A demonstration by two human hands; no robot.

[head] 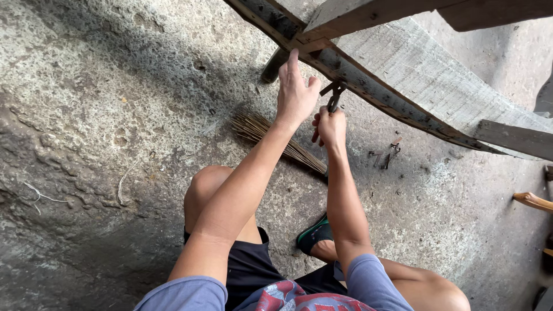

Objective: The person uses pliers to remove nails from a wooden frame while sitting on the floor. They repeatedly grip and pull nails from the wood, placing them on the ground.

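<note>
The pincers (333, 97), clenched in the right hand (331, 126), bite the plank edge (368, 86) at twelve o'clock, the left hand (295, 95) braced alongside at nine, fingers spread.

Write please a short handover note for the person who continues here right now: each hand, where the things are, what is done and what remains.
Left hand: open, palm on the dark edge of the wooden plank, fingers pointing up, steadying it.
Right hand: closed around the handles of the pincers; their jaws are at the plank's lower edge, apparently on a nail, though the nail itself is too small to see.
Nearby: a stick broom lies on the concrete floor below the hands; a few small dark bits, perhaps pulled nails, lie right of them.
Done: pincers set at the edge.
Left: probably the pull itself; the rest of the edge cannot be judged.
</note>
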